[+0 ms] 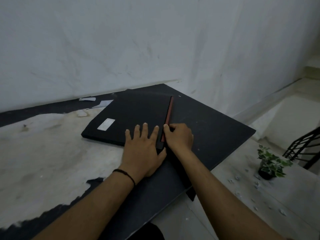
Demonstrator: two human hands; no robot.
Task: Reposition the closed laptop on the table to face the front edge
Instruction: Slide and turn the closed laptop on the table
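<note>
A closed black laptop with a white sticker on its lid and a red strip along its right edge lies at an angle on the table. My left hand rests flat, fingers spread, on the lid's near right corner. My right hand is curled against the laptop's right edge at the same corner, thumb and fingertips touching the red strip. The table top is black with a large worn pale patch on the left.
A white wall stands right behind the table. A small potted plant sits on the pale floor to the right, near a black metal rack. Paper scraps lie at the table's back edge.
</note>
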